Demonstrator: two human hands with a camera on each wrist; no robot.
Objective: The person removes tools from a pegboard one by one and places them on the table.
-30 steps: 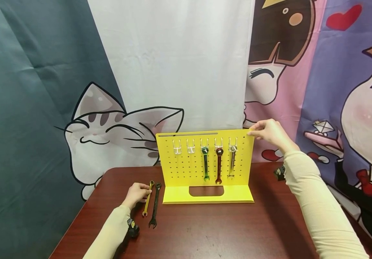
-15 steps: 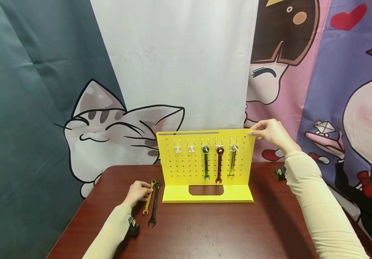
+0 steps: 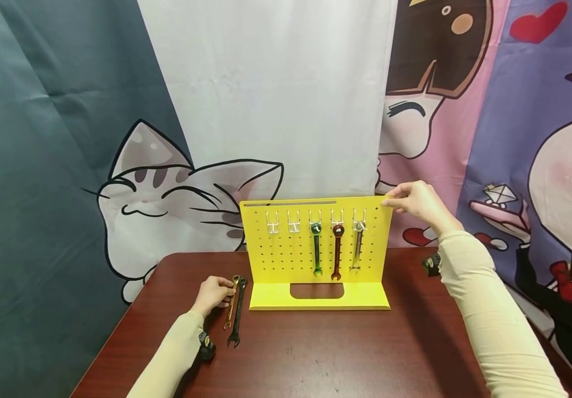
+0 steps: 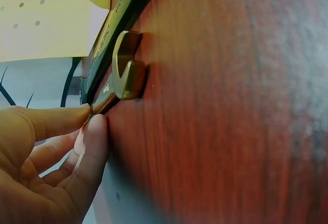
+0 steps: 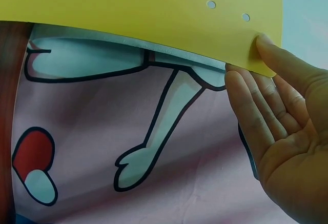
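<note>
Head view, and at far left the left hand point(image 3: 213, 293) has the gold wrench point(image 3: 229, 314) pinched between thumb and fingers, over the desk point(image 3: 316, 354), just beside the dark wrench point(image 3: 238, 315). Rigid metal by the look of it, likely light, a bit slick, hardly fragile; the shaft toward the ring end seems a sound hold. Across now: the yellow pegboard point(image 3: 276, 254), with the green wrench point(image 3: 317, 249), red wrench point(image 3: 337, 254) and silver wrench point(image 3: 358, 249) hanging. Far right, the right hand point(image 3: 420, 204) pinches the board's top corner, thumb in front; a thin, stiff sheet, probably steadier for it.
</note>
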